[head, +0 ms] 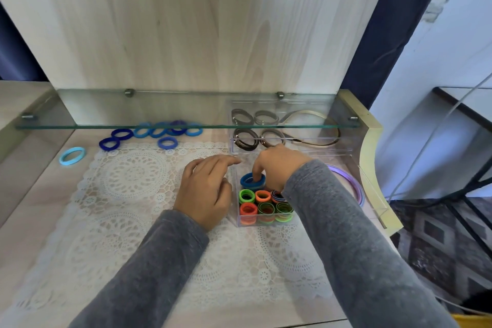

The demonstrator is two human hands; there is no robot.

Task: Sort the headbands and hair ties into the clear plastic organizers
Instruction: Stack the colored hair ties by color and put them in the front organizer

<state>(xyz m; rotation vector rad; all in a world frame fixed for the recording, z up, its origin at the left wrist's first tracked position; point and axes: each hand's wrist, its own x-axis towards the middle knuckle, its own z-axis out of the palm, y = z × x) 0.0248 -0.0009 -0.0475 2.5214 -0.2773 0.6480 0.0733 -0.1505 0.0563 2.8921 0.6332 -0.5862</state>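
A small clear organizer box (237,218) stands on the lace mat, holding stacks of green, orange and striped hair ties (266,205). My right hand (279,166) reaches into it from above, fingers pinching a blue hair tie (251,180) at the box's back. My left hand (206,189) rests against the box's left wall, fingers spread, holding nothing. Several blue hair ties (159,132) lie loose at the back left, and a light blue one (72,156) sits apart farther left. A second clear organizer (343,152) behind holds brown hair ties (246,140) and a headband (319,142).
A glass shelf (186,125) runs across above the back of the table. A white lace mat (127,194) covers the wooden tabletop. Purple headbands (351,184) lie by the right edge, near a clear tray wall (372,194). The table's curved edge drops off on the right.
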